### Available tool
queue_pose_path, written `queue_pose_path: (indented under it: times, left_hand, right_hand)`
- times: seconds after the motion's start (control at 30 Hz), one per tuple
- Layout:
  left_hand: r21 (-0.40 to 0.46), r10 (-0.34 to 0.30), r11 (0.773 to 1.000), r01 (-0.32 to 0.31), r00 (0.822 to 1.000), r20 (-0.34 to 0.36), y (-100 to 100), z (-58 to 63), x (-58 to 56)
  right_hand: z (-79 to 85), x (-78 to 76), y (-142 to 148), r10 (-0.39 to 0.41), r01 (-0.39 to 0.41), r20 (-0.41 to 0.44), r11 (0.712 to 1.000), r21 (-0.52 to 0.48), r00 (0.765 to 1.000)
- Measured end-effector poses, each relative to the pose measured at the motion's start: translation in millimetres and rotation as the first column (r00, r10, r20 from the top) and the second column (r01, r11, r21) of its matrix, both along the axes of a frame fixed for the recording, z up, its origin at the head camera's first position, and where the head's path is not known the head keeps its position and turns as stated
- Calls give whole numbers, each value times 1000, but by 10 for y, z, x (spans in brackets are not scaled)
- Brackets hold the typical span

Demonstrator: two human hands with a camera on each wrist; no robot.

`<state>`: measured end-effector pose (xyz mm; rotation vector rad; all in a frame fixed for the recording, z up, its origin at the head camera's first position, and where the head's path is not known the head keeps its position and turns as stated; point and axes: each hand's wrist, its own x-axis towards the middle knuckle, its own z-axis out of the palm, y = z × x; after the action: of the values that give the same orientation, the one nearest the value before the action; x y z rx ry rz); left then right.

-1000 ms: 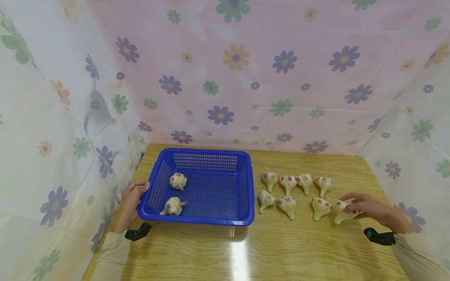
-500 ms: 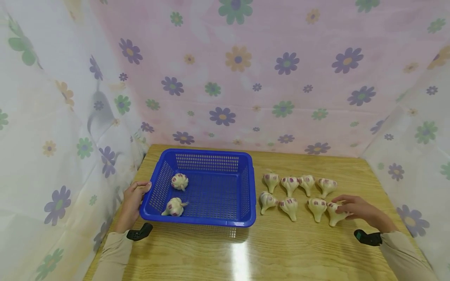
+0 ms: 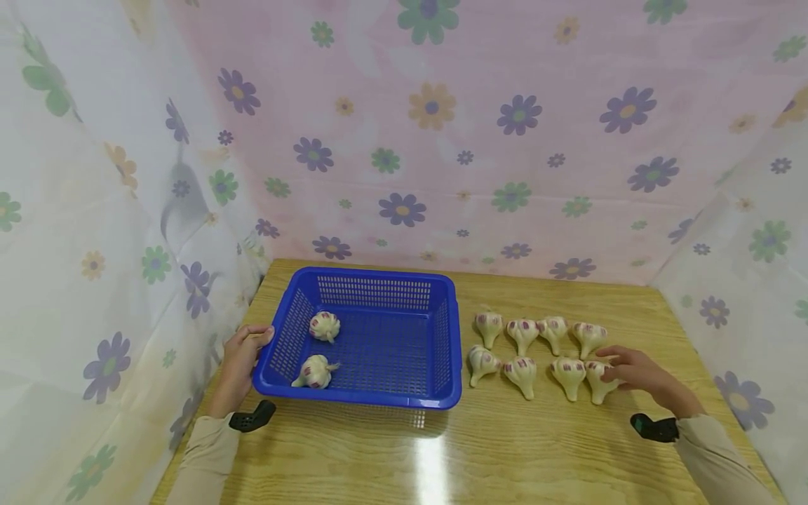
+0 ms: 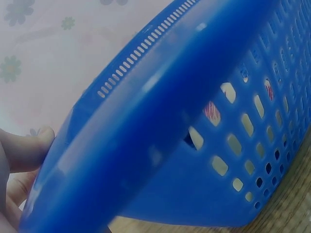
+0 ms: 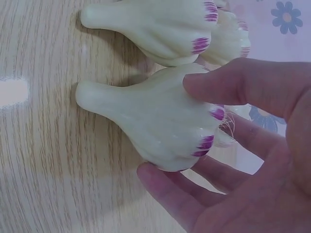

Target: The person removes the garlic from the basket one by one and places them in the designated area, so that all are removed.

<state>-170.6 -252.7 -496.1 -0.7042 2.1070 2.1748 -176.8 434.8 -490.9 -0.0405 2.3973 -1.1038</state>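
Note:
My left hand grips the left rim of a blue plastic basket; in the left wrist view the thumb of that hand lies on the outer edge of the basket. Two garlic bulbs lie in the basket's left half. My right hand holds a garlic bulb at the near right end of the rows. The right wrist view shows this bulb between the thumb and fingers of my right hand, its stem pointing away from the palm.
Several more garlic bulbs stand in two rows right of the basket, one right beside the held bulb. Flowered cloth walls in the wooden table at the back and both sides.
My right hand has slid its garlic bulb left, up against the neighbouring bulb, which has shifted slightly left. My left hand stays on the basket rim.

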Motion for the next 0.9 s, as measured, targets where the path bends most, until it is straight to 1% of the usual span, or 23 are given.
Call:
queue_pose_path:
  times: [0.2,0.37,0.5,0.57,0.7,0.8,0.9]
  left_hand:
    - [2,7,1000,-7,1000,3,-1,-10,-4]
    - [-9,17,1000,-17,1000,4,2,-5,-8]
    - [-12,18,1000,-18,1000,6,9,-1,-20]
    - [-19,25,1000,-25,1000,8,15,-2,-27]
    - [-30,35,999,-35,999,13,15,-2,-33]
    - [-31,32,999,-31,999,17,10,8,-30]
    - [-28,37,999,-37,999,25,14,19,-28]
  right_hand:
    - [79,19,3,7,-6,-27,999,32,1000]
    - [137,36,-2,11,-10,-32,1000,27,999]
    - [183,39,-18,8,-5,-50,999,53,999]
    - [215,31,-34,10,-5,-69,997,73,998]
    - [296,0,-95,27,-17,-130,997,73,991]
    - [390,-28,-199,36,-24,-183,997,71,982]
    - [513,-56,-349,45,-33,-218,998,61,975]
